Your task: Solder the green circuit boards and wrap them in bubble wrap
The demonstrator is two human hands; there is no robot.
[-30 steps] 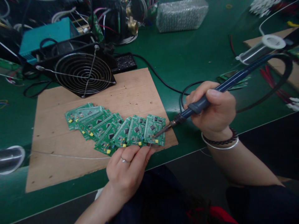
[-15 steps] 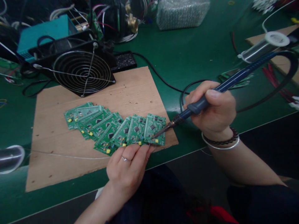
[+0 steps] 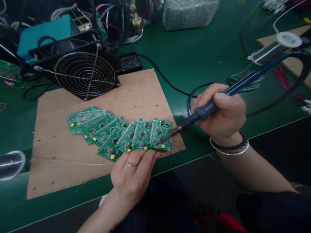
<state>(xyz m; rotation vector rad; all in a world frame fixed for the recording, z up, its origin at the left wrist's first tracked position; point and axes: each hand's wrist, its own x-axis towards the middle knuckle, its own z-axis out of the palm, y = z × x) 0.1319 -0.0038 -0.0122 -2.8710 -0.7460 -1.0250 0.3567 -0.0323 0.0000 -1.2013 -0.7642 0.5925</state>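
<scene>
Several green circuit boards (image 3: 116, 132) lie fanned in an overlapping row on a brown cardboard sheet (image 3: 73, 168). My right hand (image 3: 224, 113) is closed around a blue-handled soldering iron (image 3: 211, 106), whose tip touches the rightmost board (image 3: 160, 133) near its lower edge. My left hand (image 3: 132, 178) rests at the front edge of the boards, fingers pinched together on a thin solder wire (image 3: 73, 162) that meets the board beside the iron's tip. That wire trails left across the cardboard.
A black fan (image 3: 84, 74) with a wire grille stands behind the cardboard, a teal box (image 3: 46, 32) behind it. A solder spool (image 3: 274, 48) lies at the right, a bubble-wrapped bundle (image 3: 189, 14) at the back. Cables cross the green mat (image 3: 206, 55). The bench edge runs below my hands.
</scene>
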